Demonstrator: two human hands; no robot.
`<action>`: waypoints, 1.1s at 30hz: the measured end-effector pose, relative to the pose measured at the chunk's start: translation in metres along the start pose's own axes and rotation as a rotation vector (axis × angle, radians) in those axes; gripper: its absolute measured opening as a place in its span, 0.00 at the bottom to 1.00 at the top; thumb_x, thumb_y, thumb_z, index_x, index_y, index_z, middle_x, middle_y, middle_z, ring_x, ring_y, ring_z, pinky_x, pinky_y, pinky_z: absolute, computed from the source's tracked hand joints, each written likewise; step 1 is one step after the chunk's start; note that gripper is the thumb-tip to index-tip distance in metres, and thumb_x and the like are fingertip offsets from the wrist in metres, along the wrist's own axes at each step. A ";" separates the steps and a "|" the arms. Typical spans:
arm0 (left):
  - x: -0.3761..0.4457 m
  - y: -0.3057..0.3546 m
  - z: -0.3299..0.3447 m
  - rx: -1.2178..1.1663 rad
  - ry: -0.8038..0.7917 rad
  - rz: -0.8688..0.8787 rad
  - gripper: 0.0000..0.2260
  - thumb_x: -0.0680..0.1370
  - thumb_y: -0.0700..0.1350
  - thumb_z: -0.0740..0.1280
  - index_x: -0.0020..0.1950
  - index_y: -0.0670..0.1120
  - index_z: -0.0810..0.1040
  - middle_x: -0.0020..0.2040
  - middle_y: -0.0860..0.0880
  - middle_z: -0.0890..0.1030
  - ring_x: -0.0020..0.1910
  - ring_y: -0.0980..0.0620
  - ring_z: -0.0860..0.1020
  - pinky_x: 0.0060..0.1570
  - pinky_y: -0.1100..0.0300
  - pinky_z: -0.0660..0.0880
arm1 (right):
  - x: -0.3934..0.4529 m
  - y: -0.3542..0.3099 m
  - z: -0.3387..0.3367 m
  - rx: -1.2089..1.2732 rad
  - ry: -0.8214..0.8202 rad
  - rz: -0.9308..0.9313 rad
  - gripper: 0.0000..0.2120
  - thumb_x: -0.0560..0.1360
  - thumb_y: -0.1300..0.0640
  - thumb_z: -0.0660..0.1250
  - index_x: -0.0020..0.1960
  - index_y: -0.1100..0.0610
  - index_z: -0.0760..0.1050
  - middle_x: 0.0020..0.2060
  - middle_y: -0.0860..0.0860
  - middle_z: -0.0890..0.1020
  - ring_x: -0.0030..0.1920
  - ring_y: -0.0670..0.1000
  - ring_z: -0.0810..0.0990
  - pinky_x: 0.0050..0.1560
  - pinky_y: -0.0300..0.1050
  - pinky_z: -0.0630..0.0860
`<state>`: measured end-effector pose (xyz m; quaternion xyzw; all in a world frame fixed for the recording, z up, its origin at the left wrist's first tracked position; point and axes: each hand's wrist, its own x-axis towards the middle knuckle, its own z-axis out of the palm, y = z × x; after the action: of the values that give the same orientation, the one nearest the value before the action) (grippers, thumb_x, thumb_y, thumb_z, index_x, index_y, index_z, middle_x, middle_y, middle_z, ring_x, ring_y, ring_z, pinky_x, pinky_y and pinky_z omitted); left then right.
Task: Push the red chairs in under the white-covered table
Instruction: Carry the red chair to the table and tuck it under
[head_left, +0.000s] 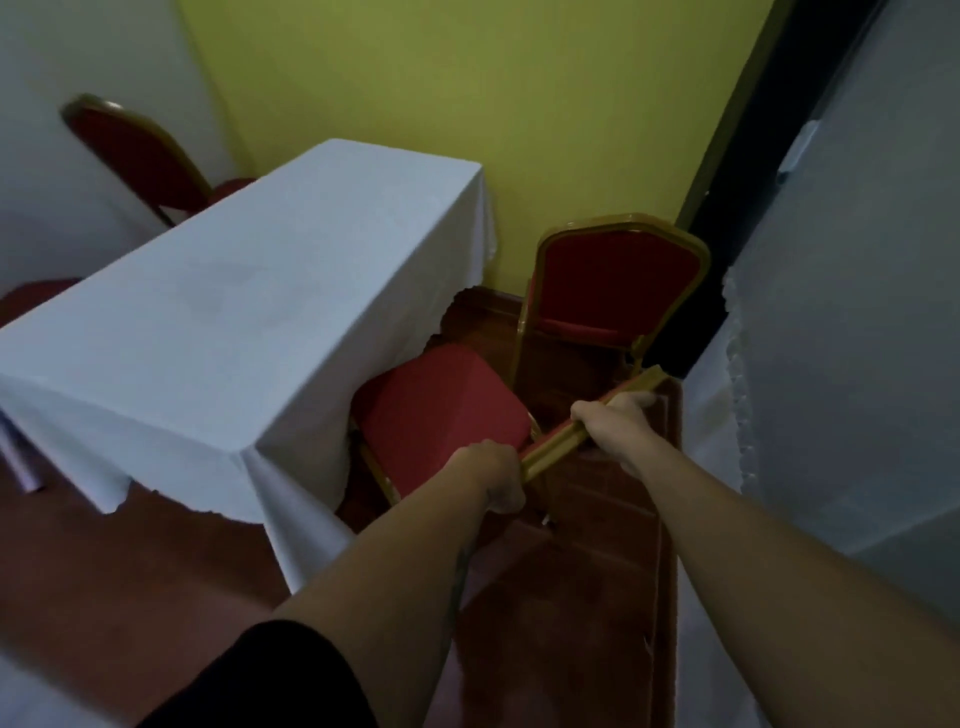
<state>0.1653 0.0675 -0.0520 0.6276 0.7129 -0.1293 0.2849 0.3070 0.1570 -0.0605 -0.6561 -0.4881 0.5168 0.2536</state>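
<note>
A red chair with a gold frame stands at the near right side of the white-covered table (218, 322); its seat (441, 410) is partly under the cloth's edge. Both my hands grip the gold top rail (561, 441) of its backrest: my left hand (493, 478) at the near end, my right hand (613, 421) farther along. A second red chair (618, 280) stands beyond it by the yellow wall, away from the table. A third red chair (135, 150) sits at the table's far left side.
Another white-draped table (841, 364) fills the right side, leaving a narrow aisle of brown floor (566, 597). A yellow wall (467, 93) closes the far end. A red seat (31, 299) shows at the left edge.
</note>
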 end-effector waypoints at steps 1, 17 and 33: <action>-0.001 0.004 0.001 -0.027 0.002 -0.021 0.19 0.75 0.47 0.66 0.65 0.44 0.76 0.60 0.43 0.80 0.57 0.43 0.80 0.45 0.54 0.72 | 0.006 -0.001 -0.002 -0.018 -0.030 0.005 0.43 0.75 0.63 0.68 0.76 0.58 0.39 0.47 0.59 0.80 0.40 0.53 0.84 0.30 0.45 0.79; 0.028 0.007 -0.013 -0.207 -0.008 -0.107 0.21 0.77 0.51 0.68 0.68 0.43 0.74 0.60 0.43 0.78 0.56 0.43 0.79 0.45 0.53 0.73 | 0.063 -0.042 0.008 -0.268 -0.196 -0.091 0.33 0.76 0.63 0.69 0.71 0.56 0.50 0.48 0.58 0.74 0.42 0.53 0.81 0.31 0.47 0.79; 0.095 -0.002 -0.059 -0.263 -0.026 -0.195 0.21 0.78 0.51 0.67 0.68 0.43 0.73 0.61 0.43 0.78 0.57 0.43 0.79 0.52 0.52 0.77 | 0.148 -0.095 0.030 -0.321 -0.335 -0.096 0.28 0.75 0.61 0.70 0.62 0.53 0.53 0.48 0.58 0.78 0.44 0.55 0.84 0.43 0.55 0.83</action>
<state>0.1443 0.1773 -0.0595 0.5110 0.7774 -0.0702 0.3600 0.2421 0.3232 -0.0545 -0.5693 -0.6299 0.5214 0.0858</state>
